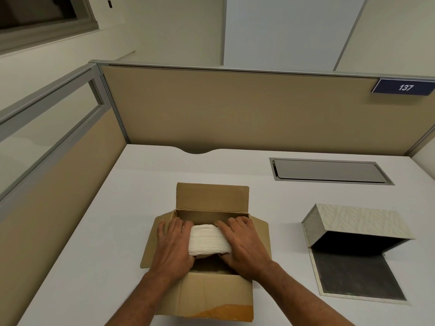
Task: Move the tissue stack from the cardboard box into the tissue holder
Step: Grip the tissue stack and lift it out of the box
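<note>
Item: white tissue stack, folded sheets, bowed into an arch, top face and near edge showing. Location: inside the open top of the cardboard box, at about rim level, between the two hands.

Item: left hand, bare. It clasps the stack's left end; fingers curl over the top far edge, thumb tucked under the near lower edge. Closed on the tissues.

Item: right hand, bare. It clasps the stack's right end in the same way; fingers lie over the top, thumb under the near lower edge. Closed on the tissues.

Item: cardboard box, brown, all four flaps open; far flap upright, side flaps spread outward, near flap hanging toward the viewer with an orange patch at its lower edge. Stands on the white surface, centre.

Item: tissue holder, pale leaf-patterned case with dark interior, hinged open, its flat dark-lined panel lying on the surface. Position: right of the box, apart from it.

Item: grey recessed cable hatch, far right of the surface.

Item: beige partition, bearing a blue plate marked 137.
</note>
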Tool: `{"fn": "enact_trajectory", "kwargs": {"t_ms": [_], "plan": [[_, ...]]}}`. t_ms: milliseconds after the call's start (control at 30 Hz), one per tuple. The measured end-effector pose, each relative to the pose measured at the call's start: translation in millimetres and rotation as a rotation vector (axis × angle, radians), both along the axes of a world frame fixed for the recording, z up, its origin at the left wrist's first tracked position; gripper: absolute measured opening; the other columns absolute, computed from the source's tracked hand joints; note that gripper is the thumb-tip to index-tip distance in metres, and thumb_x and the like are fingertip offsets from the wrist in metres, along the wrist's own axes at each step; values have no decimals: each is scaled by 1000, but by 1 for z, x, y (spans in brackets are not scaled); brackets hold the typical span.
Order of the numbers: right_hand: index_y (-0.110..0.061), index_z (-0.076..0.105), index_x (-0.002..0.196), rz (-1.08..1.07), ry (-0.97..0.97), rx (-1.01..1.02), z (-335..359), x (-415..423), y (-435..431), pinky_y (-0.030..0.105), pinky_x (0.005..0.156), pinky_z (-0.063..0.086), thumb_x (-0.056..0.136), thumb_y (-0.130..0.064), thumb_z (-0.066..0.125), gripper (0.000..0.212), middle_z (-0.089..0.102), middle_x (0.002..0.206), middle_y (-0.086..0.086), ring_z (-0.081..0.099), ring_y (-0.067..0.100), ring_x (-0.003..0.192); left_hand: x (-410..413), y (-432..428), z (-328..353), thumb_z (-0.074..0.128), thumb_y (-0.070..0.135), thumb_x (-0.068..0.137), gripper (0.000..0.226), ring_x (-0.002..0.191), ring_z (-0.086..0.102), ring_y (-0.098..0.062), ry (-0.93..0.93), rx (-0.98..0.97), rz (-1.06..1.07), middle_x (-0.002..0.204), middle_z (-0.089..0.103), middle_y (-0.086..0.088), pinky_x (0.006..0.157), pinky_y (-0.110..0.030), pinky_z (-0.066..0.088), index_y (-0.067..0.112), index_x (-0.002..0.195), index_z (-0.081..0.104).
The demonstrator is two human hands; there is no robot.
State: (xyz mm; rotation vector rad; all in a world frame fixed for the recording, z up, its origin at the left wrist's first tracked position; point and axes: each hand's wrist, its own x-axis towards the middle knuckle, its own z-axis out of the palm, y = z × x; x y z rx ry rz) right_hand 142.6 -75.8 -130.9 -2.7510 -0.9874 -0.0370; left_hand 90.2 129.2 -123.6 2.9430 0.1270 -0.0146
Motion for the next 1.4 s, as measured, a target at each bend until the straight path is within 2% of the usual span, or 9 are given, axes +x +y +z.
{"fn": "enact_trajectory", "kwargs": {"t_ms": [100, 267, 433, 667, 767, 933, 1067, 1200, 1400], "plan": [[-22, 32, 145, -62, -7, -15, 1, 2, 0, 43, 118, 26, 79, -54, 64, 80, 50, 136, 7, 42, 24, 125, 3, 0, 0, 72, 41, 70, 76, 133, 39, -18, 0, -19, 8, 141, 47, 1, 123, -42, 15, 28, 136, 36], [-21, 46, 127, -129, -18, -16, 1, 3, -1, 38, 113, 30, 76, -55, 65, 64, 49, 132, 5, 41, 21, 122, 5, 2, 3, 71, 41, 69, 69, 126, 42, -16, 5, -4, -11, 134, 50, 2, 118, -39, 24, 26, 129, 41], [-21, 45, 123, -96, -34, -1, 3, 9, -3, 39, 112, 33, 75, -53, 66, 61, 53, 123, 3, 44, 19, 114, 2, 6, 1, 73, 37, 65, 64, 118, 48, -16, -106, -147, -18, 124, 56, 3, 118, -42, 26, 25, 124, 47], [-31, 37, 135, -127, 265, 399, 12, 8, -16, 26, 104, 39, 72, -52, 72, 75, 44, 136, -8, 36, 9, 122, -4, 4, 4, 77, 35, 66, 73, 125, 39, -19, -225, -313, 31, 130, 53, 0, 111, -41, 38, 27, 129, 43], [-39, 32, 137, -182, 416, 532, 18, 11, -20, 23, 98, 44, 70, -41, 75, 79, 43, 137, -13, 40, 8, 123, -6, 4, 7, 83, 29, 65, 85, 127, 39, -17, -248, -470, 84, 137, 47, 2, 105, -36, 42, 30, 136, 38], [-43, 32, 141, -232, 532, 644, 27, 21, -26, 7, 88, 38, 70, -31, 83, 88, 43, 136, -18, 44, 1, 120, -10, 9, 19, 82, 15, 70, 92, 125, 43, -13, -267, -727, 136, 138, 45, 7, 104, -33, 45, 38, 142, 30], [-42, 37, 141, -265, 612, 786, 39, 27, -27, 4, 82, 44, 70, -33, 88, 88, 47, 136, -20, 46, -10, 115, -4, 10, 27, 83, 6, 72, 94, 116, 51, -13, -295, -908, 194, 134, 47, 6, 82, -9, 50, 38, 144, 32], [-47, 40, 138, -297, 665, 917, 48, 26, -24, 12, 81, 52, 69, -34, 90, 86, 51, 129, -17, 56, 4, 111, 2, 6, 36, 81, 7, 76, 85, 116, 52, -12, -347, -1032, 249, 137, 47, 10, 88, -18, 49, 39, 142, 37], [-46, 39, 139, -312, 628, 984, 64, 25, -22, 33, 92, 58, 70, -40, 87, 84, 50, 133, -11, 55, 13, 114, 8, 6, 57, 78, 16, 80, 74, 110, 52, -5, -368, -1104, 261, 134, 46, 14, 90, -26, 49, 40, 139, 41]]}}
